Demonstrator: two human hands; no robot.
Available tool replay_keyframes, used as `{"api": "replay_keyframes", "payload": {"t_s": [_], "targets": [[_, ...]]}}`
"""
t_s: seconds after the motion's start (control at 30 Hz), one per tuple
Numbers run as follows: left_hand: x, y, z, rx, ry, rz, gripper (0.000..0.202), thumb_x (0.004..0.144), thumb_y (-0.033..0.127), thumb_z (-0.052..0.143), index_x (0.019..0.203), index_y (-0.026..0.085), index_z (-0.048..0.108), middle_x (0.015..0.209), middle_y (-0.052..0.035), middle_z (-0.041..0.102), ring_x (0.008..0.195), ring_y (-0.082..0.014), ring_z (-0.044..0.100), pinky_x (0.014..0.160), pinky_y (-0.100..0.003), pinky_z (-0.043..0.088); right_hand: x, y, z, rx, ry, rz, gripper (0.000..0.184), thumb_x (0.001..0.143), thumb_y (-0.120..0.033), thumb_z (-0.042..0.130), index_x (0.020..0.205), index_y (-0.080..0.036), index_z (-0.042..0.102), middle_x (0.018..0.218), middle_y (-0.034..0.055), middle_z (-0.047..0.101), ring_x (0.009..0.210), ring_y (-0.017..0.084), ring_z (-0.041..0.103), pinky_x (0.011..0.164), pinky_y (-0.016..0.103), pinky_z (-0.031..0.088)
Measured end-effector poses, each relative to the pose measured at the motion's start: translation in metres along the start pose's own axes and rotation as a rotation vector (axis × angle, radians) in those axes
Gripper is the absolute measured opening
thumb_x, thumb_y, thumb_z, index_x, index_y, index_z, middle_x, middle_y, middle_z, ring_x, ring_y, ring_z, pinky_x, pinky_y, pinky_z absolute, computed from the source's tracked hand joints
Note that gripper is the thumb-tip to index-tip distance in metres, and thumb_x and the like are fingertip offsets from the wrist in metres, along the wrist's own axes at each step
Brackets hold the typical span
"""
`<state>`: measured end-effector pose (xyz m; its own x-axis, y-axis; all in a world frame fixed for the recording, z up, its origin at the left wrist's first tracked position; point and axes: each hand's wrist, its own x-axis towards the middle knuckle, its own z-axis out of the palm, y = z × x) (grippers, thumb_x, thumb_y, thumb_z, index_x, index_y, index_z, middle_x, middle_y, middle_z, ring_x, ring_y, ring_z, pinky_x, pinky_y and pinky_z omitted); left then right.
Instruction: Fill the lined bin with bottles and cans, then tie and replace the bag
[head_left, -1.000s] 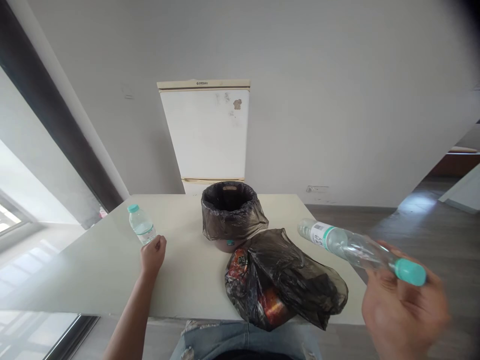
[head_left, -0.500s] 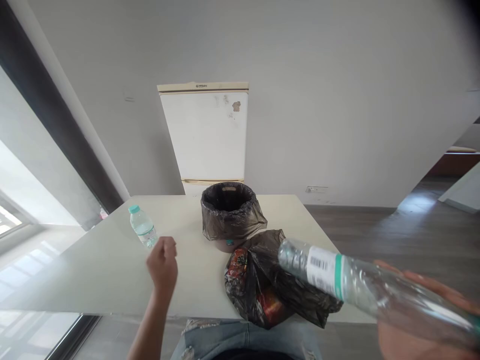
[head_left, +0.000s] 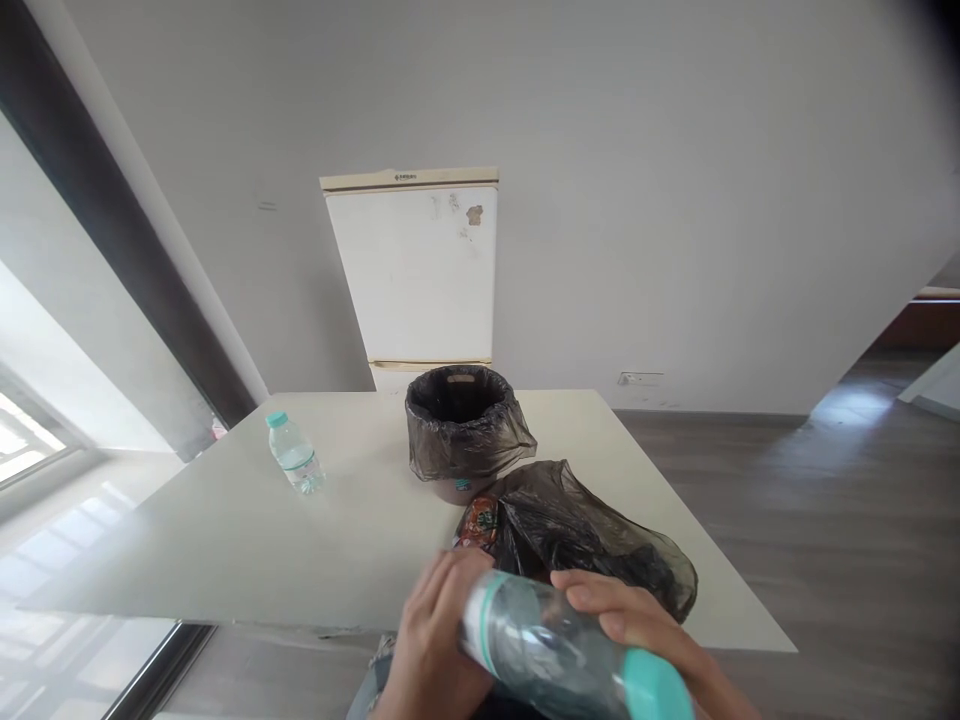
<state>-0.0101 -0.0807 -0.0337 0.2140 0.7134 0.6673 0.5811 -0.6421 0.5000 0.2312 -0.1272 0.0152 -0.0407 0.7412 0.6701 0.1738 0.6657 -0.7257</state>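
Note:
A clear plastic bottle (head_left: 551, 640) with a teal cap and white label lies slanted across the front of the view, its cap toward the lower right. My left hand (head_left: 442, 630) is closed around its base end. The fingers of my right hand (head_left: 637, 615) curl over the bottle near the cap, and the thumb is hidden. Behind them, a black plastic bag (head_left: 600, 525) with red packaging showing through lies on the table (head_left: 360, 560), partly covered by my hands.
A bin (head_left: 472, 440) lined with a black bag stands at the table's far middle. Another teal-capped bottle (head_left: 295, 452) stands on the left. Beyond the table is a white fridge (head_left: 420, 275) against the grey wall.
My right hand has brought the bottle from the far right to the front middle, turning it cap-down. My left hand has moved right from near the standing bottle and taken hold of the base.

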Motion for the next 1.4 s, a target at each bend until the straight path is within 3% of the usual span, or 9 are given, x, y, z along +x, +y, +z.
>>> {"api": "replay_keyframes", "payload": {"t_s": [0.1,0.2,0.3,0.43,0.67,0.83,1.03,1.27,1.4], "targets": [[0.006,-0.039,-0.026,0.176,0.254,-0.119,0.045,0.081,0.036,0.078,0.123,0.026,0.063,0.125,-0.0153,0.065,0.115,-0.0335,0.066,0.094,-0.047,0.059,0.001,0.008,0.002,-0.066,0.047,-0.022,0.036,0.095,-0.050,0.067,0.126,-0.033,0.069,0.125,0.0126,0.071,0.114,0.033,0.070,0.091,0.050,0.064],[0.006,-0.092,-0.065,0.406,0.533,-0.529,0.058,0.070,0.063,0.081,0.104,0.019,0.064,0.118,-0.0156,0.059,0.101,-0.0343,0.065,0.089,-0.050,0.058,0.005,0.019,-0.016,-0.225,0.117,0.006,0.024,0.095,-0.034,0.068,0.119,-0.031,0.072,0.124,0.0115,0.068,0.116,0.031,0.068,0.090,0.046,0.063],[-0.003,-0.141,-0.106,0.467,0.549,-0.847,0.063,0.066,0.071,0.079,0.100,0.021,0.062,0.108,-0.0089,0.062,0.089,-0.0295,0.065,0.090,-0.051,0.056,0.002,0.037,-0.044,-0.369,0.196,0.079,0.017,0.092,-0.037,0.070,0.107,-0.029,0.074,0.120,0.0100,0.066,0.113,0.029,0.067,0.090,0.042,0.062],[-0.020,-0.186,-0.142,0.475,0.619,-1.024,0.063,0.061,0.068,0.083,0.098,0.020,0.062,0.103,-0.0115,0.069,0.105,-0.0383,0.067,0.104,-0.056,0.049,-0.012,0.058,-0.070,-0.449,0.223,0.157,0.021,0.091,-0.045,0.071,0.099,-0.026,0.073,0.115,0.0088,0.066,0.107,0.027,0.067,0.089,0.038,0.060],[-0.030,-0.236,-0.148,0.493,0.517,-1.065,0.071,0.066,0.066,0.081,0.115,0.021,0.055,0.112,-0.0158,0.075,0.115,-0.0405,0.068,0.103,-0.054,0.049,-0.025,0.069,-0.074,-0.481,0.176,0.229,0.028,0.089,-0.053,0.071,0.095,-0.026,0.073,0.110,0.0075,0.068,0.097,0.024,0.071,0.079,0.030,0.061],[-0.034,-0.258,-0.147,0.532,0.515,-1.094,0.073,0.066,0.066,0.080,0.117,0.019,0.056,0.117,-0.0195,0.073,0.116,-0.0418,0.068,0.100,-0.054,0.051,-0.031,0.076,-0.078,-0.511,0.147,0.265,0.030,0.091,-0.055,0.070,0.094,-0.025,0.073,0.111,0.0084,0.069,0.098,0.023,0.070,0.075,0.027,0.060],[-0.039,-0.263,-0.149,0.535,0.510,-1.100,0.076,0.067,0.066,0.079,0.121,0.019,0.053,0.120,-0.0201,0.072,0.118,-0.0420,0.067,0.101,-0.053,0.050,-0.033,0.081,-0.078,-0.545,0.170,0.296,0.031,0.090,-0.055,0.069,0.093,-0.024,0.072,0.108,0.0077,0.073,0.096,0.023,0.072,0.078,0.028,0.060],[-0.038,-0.265,-0.150,0.510,0.467,-1.073,0.078,0.068,0.063,0.080,0.124,0.017,0.052,0.118,-0.0194,0.070,0.117,-0.0431,0.066,0.097,-0.054,0.052,-0.026,0.093,-0.094,-0.646,0.200,0.560,0.041,0.081,-0.065,0.067,0.093,-0.027,0.072,0.090,0.0041,0.078,0.079,0.024,0.077,0.052,0.023,0.054],[-0.039,-0.260,-0.148,0.484,0.513,-1.040,0.102,0.067,0.063,0.084,0.146,0.017,0.041,0.131,-0.0192,0.066,0.125,-0.0418,0.062,0.103,-0.055,0.050,-0.026,0.104,-0.103,-0.689,0.163,0.588,0.040,0.079,-0.064,0.066,0.094,-0.028,0.073,0.092,0.0041,0.079,0.080,0.025,0.078,0.044,0.024,0.050]]}}
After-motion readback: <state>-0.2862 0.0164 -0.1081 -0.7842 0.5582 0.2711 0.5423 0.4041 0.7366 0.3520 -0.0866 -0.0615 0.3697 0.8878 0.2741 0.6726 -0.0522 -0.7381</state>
